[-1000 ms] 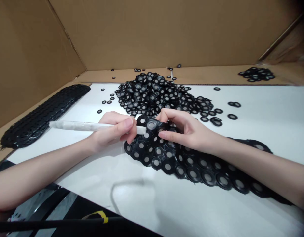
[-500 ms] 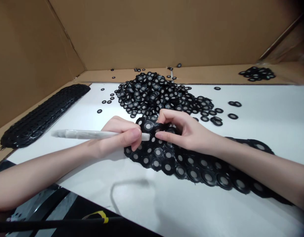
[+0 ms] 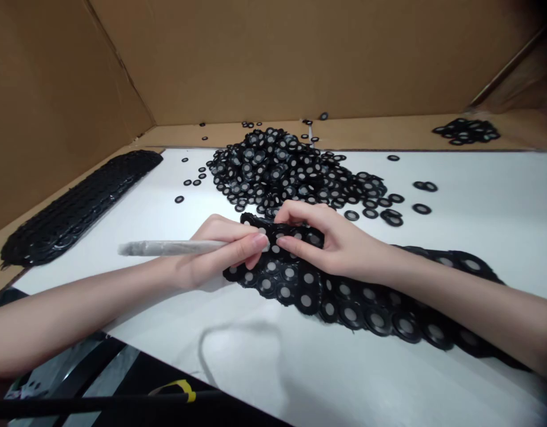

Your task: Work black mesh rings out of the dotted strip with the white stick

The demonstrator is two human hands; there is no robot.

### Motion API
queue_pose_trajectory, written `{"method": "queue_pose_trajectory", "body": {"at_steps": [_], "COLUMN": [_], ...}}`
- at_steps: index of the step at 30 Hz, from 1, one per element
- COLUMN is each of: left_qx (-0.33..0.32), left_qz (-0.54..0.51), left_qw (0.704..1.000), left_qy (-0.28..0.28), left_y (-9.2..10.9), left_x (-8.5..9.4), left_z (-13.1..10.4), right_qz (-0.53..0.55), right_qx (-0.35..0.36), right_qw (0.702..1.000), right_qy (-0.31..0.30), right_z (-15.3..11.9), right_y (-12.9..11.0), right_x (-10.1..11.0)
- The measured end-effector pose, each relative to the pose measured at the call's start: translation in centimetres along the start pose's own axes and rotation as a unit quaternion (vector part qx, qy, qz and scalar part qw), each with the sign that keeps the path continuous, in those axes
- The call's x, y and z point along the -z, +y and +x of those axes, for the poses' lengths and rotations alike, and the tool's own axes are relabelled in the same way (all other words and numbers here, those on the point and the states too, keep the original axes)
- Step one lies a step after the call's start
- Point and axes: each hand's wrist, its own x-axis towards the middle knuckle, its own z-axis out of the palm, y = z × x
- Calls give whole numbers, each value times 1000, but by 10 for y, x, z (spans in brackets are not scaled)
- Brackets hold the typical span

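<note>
A long black rubber sheet of joined rings [image 3: 354,316] with pale round centres lies slantwise on the white board, its far left end raised between my hands. My left hand [image 3: 222,246] is closed round a pale pen-like stick [image 3: 166,248], whose front tip sits at the sheet, hidden behind the thumb. Thumb and index finger of my right hand [image 3: 320,237] pinch the sheet's raised edge; the exact spot is partly covered by the fingers.
Behind my hands rises a heap of loose black rings [image 3: 277,166], with single rings scattered about. Another black sheet [image 3: 82,204] lies at the left. A small pile of rings [image 3: 466,130] sits back right. Cardboard walls [image 3: 300,59] enclose the white board [image 3: 237,356].
My left hand and the stick have moved right, so the stick's front tip is now covered by the thumb. The right hand has shifted slightly left, and the sheet's raised end has tilted.
</note>
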Motion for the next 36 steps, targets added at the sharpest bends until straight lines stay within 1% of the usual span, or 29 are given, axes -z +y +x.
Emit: {"method": "queue_pose_trajectory", "body": {"at_steps": [2, 6, 10, 13, 17, 19, 21, 24, 28, 32, 34, 36], "left_qx": [-3, 12, 12, -37, -132, -152, -155, -127, -55, 1, 13, 9], "left_qz": [8, 19, 34, 66, 104, 107, 102, 100, 94, 61, 39, 21], "left_qw": [1000, 1000, 999, 997, 986, 982, 982, 986, 993, 997, 997, 997], "left_qy": [2, -15, -22, -20, -22, -25, -26, -36, -51, -55, -64, -76], "left_y": [1, 2, -1, -5, -10, -11, -10, -8, -7, -6, -6, -7], "left_x": [0, 1, 1, 0, -2, -2, -2, -1, 1, 2, 2, 3], "left_z": [0, 2, 3, 2, 3, 4, 4, 3, 3, 5, 7, 9], "right_qz": [-9, -46, -17, 10, -3, -11, -17, -34, -45, -31, -19, -13], "right_qx": [-4, -5, -7, -16, -15, -13, -12, -13, -4, 13, 21, 29], "right_qw": [1000, 999, 1000, 1000, 1000, 1000, 1000, 999, 999, 999, 1000, 999], "right_qy": [1, -4, 1, -3, -3, -5, -10, -15, -16, -8, -6, -3], "right_z": [1, 1, 0, 1, 0, 0, 0, 0, 1, 1, 1, 1], "right_y": [0, 0, 2, 3, 3, 3, 2, 1, 0, 0, 1, 2], "right_x": [0, -1, 0, 0, -1, -1, -1, -1, -2, -2, -3, -3]}}
